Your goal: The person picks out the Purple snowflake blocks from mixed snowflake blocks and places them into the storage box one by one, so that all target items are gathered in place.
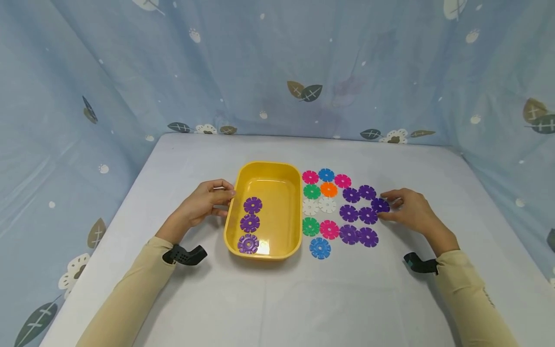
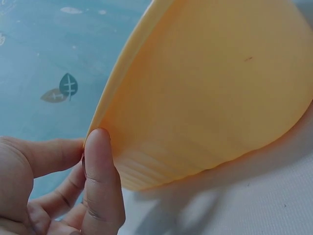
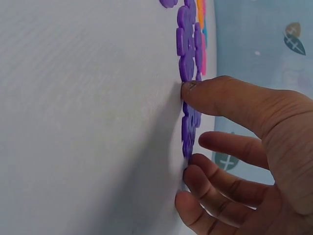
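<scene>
The left hand pinches the left rim of a yellow plastic tray between thumb and fingers; the left wrist view shows the thumb against the tray's outer wall. Three purple snowflake discs lie in a column inside the tray. At the right end of a purple group, the right hand holds one purple snowflake disc between thumb and index finger, at table level. Close by, the thumb touches the disc's edge, while the other fingers are bent loosely.
Right of the tray, several purple discs lie in rows. Between them and the tray are pink, green, blue, orange and white discs. A patterned blue curtain surrounds the white table.
</scene>
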Demonstrator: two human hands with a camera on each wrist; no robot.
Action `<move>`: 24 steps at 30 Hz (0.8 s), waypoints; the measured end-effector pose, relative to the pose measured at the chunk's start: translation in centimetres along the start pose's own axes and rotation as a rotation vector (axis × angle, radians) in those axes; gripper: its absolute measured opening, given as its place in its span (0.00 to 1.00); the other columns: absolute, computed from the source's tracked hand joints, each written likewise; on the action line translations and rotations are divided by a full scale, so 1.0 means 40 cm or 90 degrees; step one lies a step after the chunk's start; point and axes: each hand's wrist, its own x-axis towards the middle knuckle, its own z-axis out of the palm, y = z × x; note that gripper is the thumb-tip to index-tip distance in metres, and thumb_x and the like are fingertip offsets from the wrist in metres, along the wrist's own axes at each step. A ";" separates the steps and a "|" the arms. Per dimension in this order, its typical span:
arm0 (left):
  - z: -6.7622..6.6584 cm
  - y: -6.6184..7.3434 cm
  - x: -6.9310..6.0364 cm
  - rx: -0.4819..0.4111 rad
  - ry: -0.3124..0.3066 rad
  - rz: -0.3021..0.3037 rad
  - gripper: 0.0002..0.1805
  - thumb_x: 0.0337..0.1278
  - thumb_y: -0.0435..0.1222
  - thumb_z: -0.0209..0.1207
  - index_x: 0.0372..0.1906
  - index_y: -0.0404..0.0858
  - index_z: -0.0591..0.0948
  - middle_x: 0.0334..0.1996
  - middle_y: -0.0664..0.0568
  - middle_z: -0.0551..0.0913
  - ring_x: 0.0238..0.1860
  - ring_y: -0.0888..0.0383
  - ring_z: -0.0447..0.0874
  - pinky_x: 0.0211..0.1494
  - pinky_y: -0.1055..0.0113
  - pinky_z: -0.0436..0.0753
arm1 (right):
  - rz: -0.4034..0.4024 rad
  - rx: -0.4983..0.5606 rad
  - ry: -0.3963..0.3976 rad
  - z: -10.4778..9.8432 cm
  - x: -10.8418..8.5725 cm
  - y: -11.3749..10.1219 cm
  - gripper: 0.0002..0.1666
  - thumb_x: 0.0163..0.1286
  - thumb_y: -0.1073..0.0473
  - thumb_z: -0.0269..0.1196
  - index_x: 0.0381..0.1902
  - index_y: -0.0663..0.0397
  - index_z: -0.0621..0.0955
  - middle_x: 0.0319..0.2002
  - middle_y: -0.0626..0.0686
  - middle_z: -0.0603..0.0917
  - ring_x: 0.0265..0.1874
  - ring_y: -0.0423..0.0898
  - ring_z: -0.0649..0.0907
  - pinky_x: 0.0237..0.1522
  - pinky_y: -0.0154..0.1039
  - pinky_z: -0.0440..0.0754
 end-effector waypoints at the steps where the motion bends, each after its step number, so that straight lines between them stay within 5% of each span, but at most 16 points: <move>1: 0.000 0.000 0.000 0.000 -0.001 -0.001 0.14 0.72 0.38 0.58 0.51 0.33 0.74 0.40 0.43 0.80 0.39 0.52 0.84 0.35 0.63 0.88 | -0.001 0.004 0.000 0.002 0.001 0.000 0.36 0.56 0.52 0.77 0.57 0.65 0.81 0.49 0.66 0.82 0.47 0.62 0.80 0.42 0.57 0.83; 24: -0.001 0.006 -0.003 0.003 -0.002 -0.003 0.13 0.72 0.37 0.58 0.51 0.32 0.74 0.39 0.43 0.80 0.37 0.53 0.84 0.35 0.62 0.88 | -0.005 -0.007 -0.024 0.005 0.014 -0.006 0.31 0.55 0.53 0.78 0.52 0.66 0.84 0.45 0.64 0.80 0.42 0.59 0.79 0.37 0.49 0.83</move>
